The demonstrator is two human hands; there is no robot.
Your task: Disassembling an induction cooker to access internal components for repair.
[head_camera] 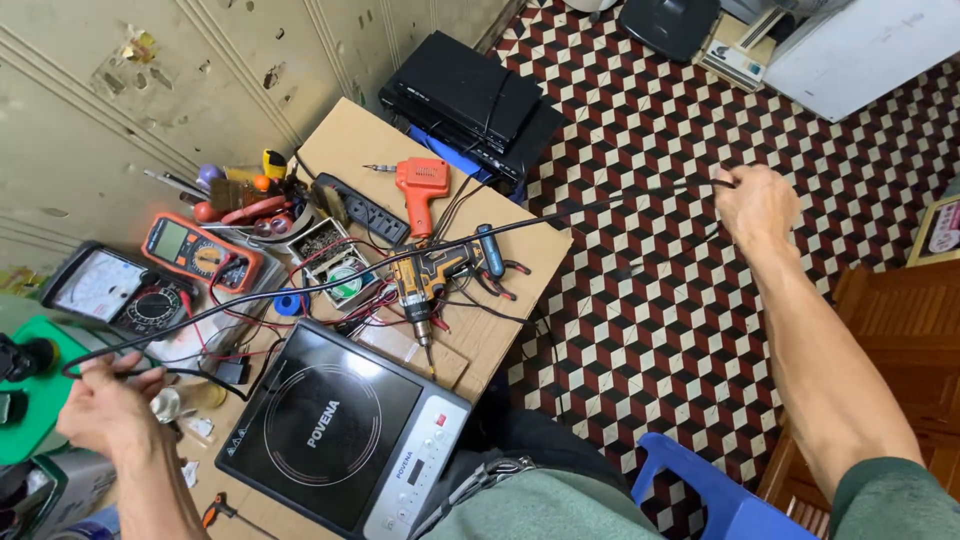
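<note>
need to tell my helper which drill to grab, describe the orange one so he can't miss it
Start at the black cooktop on the wooden table. Past the darker drill lying just behind it lies the orange drill, the only plain bright orange one.

A floor (640, 200) of small tiles in a cube pattern of dark red, black and cream is filling the middle of the view. To the left of the floor, a low wooden table (345, 140) is standing against a wall (120, 90) of pale, ribbed panels with chipped paint. At the far end of the table, black flat boxes (465, 95) are lying stacked on the floor. Beyond the floor's upper edge, a white cabinet (870, 50) and a dark seat (668, 25) are showing. To the right of the floor, brown wooden furniture (900, 330) is standing, and a blue plastic chair (700, 490) is sitting near its lower edge. Even, soft light is falling over everything.
</note>
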